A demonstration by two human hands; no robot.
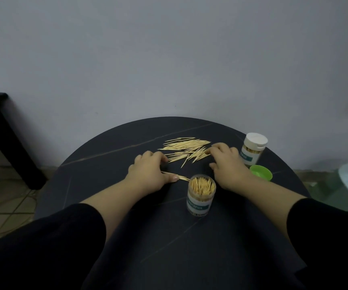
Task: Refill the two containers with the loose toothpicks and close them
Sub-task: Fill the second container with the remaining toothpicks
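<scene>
Dark table (106,164): left hand (148,172) and right hand (227,164) each pinch toothpicks (190,147) near open "TOOTHPICK" container (200,199).

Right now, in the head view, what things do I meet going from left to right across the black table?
Left hand, open toothpick jar, right hand, green lid. The loose pile and the white-capped jar overlap these, so I leave them out.

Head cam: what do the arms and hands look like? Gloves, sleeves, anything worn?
No gloves: left hand and right hand are bare, no ring, watch or marking visible. Plain black sleeves, left sleeve and right sleeve, end partway up the forearms. No cables.
</scene>
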